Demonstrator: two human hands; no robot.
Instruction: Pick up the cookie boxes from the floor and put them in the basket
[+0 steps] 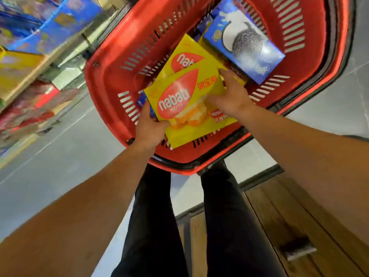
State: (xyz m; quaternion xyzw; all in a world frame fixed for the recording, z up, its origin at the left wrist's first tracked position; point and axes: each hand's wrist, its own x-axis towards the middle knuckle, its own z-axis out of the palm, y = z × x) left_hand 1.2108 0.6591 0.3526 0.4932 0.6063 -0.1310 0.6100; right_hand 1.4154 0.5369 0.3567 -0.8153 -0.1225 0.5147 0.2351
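Both hands on 1 yellow box (189, 104), held over the near half of the red basket (111, 62). Left hand (148, 129) gripping the box's near-left corner, thumb on the face, fingers hidden beneath. Right hand (232, 94) curled over the right edge, fingers on the far-right corner. Box tilted, overlapping a 2nd yellow box (184, 54) lying in the basket. Blue box (244, 40) deeper in, leaning by the far-right wall. Small blue pack (142, 100) peeking out just beside the left hand. Basket on grey floor (60, 156); blurred shelves (26, 66) at left; wood panel (289, 226) lower right; 2 black-trousered legs (159, 226) below the basket.
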